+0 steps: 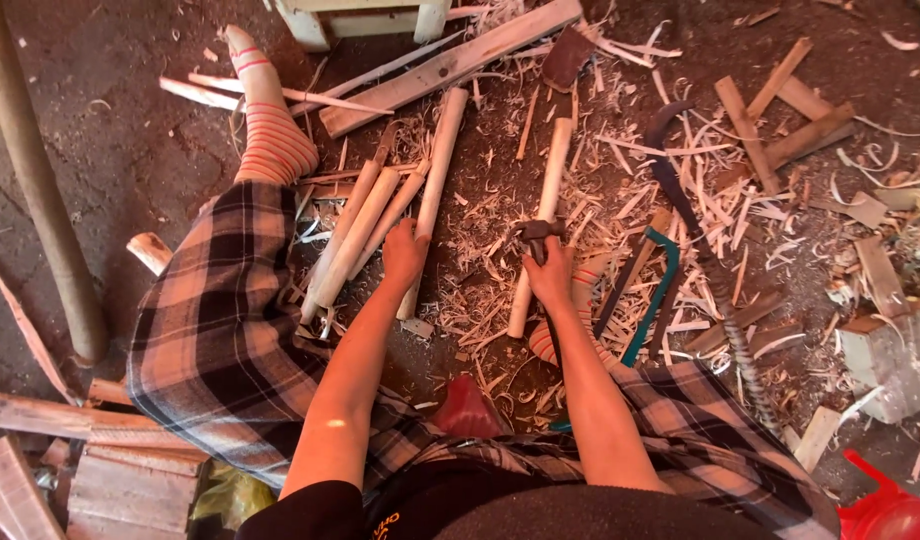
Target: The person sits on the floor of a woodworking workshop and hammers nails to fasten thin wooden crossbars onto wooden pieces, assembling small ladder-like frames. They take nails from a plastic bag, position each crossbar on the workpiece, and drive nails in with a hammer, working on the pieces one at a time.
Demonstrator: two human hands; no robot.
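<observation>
left hand [404,252] lies knuckles up on a pale round stick [432,190], fingers curled over it about halfway along; the stick runs from near the hand's wrist away to the far side, its top end close to a flat plank [450,65]. just left of that stick a bundle of three or four similar peeled sticks [355,235] lies fanned out, touching one another, beside the checked cloth [220,320] over the left leg. right hand [550,278] is closed in a fist round a dark metal tool [536,235], whose head shows just above the knuckles; its exact kind is hard to tell. that tool sits against another pale stick [545,215], which lies lengthwise between the two hands, its near end by the right wrist. a foot in a striped sock [268,135] stretches out far left; the other striped foot [555,340] is tucked under the right forearm. right of the right hand a green-framed saw [660,290] lies on the ground, and beyond it a long dark curved blade [670,170]. wood shavings [500,290] cover the dirt all around, with short offcuts [780,110] scattered far right. a thick post [40,180] stands at the left edge, a red plastic thing [885,505] at the near right corner.
</observation>
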